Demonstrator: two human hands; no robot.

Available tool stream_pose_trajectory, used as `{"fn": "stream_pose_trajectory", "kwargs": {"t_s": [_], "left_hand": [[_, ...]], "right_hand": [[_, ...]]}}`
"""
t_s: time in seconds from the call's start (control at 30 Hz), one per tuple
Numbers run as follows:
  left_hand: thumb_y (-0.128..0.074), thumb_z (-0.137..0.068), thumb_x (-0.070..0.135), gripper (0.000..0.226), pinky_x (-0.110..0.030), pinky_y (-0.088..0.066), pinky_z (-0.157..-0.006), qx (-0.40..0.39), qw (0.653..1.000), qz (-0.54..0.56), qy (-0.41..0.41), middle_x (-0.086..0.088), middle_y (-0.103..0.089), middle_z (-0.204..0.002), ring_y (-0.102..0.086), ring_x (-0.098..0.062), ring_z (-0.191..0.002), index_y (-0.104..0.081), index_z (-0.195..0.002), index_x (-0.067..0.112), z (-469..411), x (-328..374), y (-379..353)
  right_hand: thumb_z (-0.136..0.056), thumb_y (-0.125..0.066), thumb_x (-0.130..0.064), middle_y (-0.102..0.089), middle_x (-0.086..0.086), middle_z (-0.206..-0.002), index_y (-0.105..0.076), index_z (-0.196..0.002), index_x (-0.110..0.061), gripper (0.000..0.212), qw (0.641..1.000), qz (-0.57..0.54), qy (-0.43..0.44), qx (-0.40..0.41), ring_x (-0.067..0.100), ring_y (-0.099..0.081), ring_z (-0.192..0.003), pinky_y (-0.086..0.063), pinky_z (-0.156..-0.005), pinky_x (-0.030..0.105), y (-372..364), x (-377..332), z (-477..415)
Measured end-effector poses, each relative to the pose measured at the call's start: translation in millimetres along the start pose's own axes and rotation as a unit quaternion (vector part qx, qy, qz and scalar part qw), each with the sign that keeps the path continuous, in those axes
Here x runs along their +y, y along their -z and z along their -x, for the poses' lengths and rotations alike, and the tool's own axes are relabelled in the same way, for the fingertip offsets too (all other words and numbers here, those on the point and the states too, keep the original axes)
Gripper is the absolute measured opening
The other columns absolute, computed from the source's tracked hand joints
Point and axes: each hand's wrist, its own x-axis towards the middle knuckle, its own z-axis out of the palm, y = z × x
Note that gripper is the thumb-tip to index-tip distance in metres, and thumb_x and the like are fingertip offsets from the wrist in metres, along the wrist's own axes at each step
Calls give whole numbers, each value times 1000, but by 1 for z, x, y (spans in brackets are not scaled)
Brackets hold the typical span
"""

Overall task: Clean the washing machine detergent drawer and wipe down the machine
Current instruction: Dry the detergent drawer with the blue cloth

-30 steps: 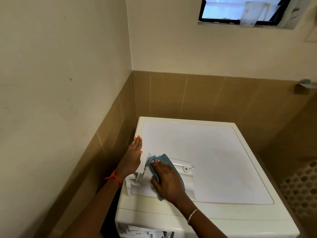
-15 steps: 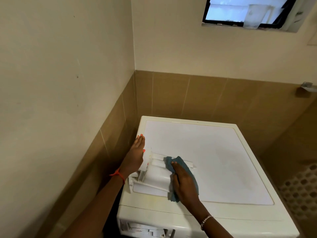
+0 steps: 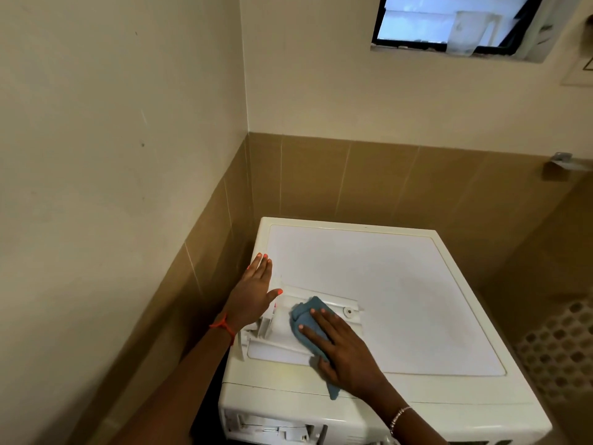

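A white washing machine (image 3: 401, 300) stands in the corner of the room. The white detergent drawer (image 3: 276, 335), taken out, lies on the machine's top near the front left. My right hand (image 3: 343, 351) presses a blue cloth (image 3: 308, 319) flat onto the drawer. My left hand (image 3: 253, 293) rests with straight fingers against the drawer's left side, at the machine's left edge. Low on the machine's front, the empty drawer slot (image 3: 269, 428) shows.
Tiled walls close in on the left and behind the machine. A window (image 3: 449, 24) sits high on the back wall. A perforated basket (image 3: 558, 351) stands to the right of the machine. The right half of the machine top is bare.
My right hand slid the blue cloth across the drawer, first rightward, then back toward the middle and front. My left hand stayed at the drawer's left side.
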Motion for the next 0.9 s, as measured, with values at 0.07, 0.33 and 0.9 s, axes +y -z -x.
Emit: {"fn": "stream_pose_trajectory", "kwargs": {"t_s": [0.07, 0.33, 0.9], "left_hand": [[-29, -98, 42, 68, -27, 0, -116, 1, 1000, 11, -5, -10, 2, -157, 9, -20, -145, -3, -147, 3, 1, 0, -1], [-11, -94, 49, 68, -42, -5, -117, 4, 999, -33, -2, -8, -11, -156, 1, -26, -145, -15, -146, 6, 0, 1, -4], [-7, -97, 43, 74, -52, -52, -79, 9, 994, -111, -8, -11, -69, -109, -63, -32, -108, -71, -103, 7, -2, -7, -12]], "right_hand": [[-87, -45, -35, -36, 6, -147, -34, -143, -27, 58, 999, -4, -33, 8, 20, -27, -138, -26, -113, 31, 7, 9, 12], [-77, -47, -15, -67, -6, -98, -67, -109, -13, 37, 809, -353, -408, 235, 20, -65, -92, -47, -72, 6, 33, 27, 24], [-82, -32, -29, -65, 12, -102, -58, -107, -8, 42, 959, -176, -212, -64, 30, -59, -94, -43, -82, 35, 5, -20, -110]]}}
